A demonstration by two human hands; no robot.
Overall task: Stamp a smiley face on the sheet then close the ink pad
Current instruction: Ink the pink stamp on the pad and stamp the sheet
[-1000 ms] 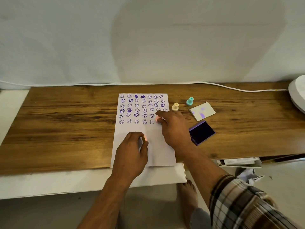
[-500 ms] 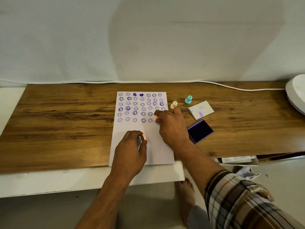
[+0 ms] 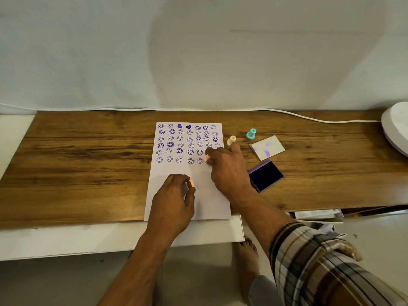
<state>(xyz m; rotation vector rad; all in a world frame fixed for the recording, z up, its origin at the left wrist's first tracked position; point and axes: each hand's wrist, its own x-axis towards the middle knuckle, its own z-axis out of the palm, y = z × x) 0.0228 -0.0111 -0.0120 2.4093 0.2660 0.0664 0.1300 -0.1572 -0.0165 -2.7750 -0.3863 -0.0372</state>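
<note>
A white sheet (image 3: 174,173) with rows of purple smiley prints lies on the wooden table (image 3: 88,164). My right hand (image 3: 227,171) is shut on a small pink stamp (image 3: 207,159), pressed down on the sheet at the right end of the lowest printed row. My left hand (image 3: 174,199) rests curled on the blank lower part of the sheet, with a small pink thing (image 3: 191,184) between thumb and fingers. The open ink pad (image 3: 265,176), dark purple, lies right of my right hand. Its white lid (image 3: 268,147), smeared with purple, lies just behind it.
A cream stamp (image 3: 231,140) and a teal stamp (image 3: 251,134) stand upright right of the sheet's top. A white cable (image 3: 309,119) runs along the table's back edge to a white round object (image 3: 396,127) at far right. Papers (image 3: 315,215) stick out under the table's front right.
Both hands hold nearly the same place on the sheet. The right hand keeps the stamp pressed at the end of the lowest row. The view has shifted slightly.
</note>
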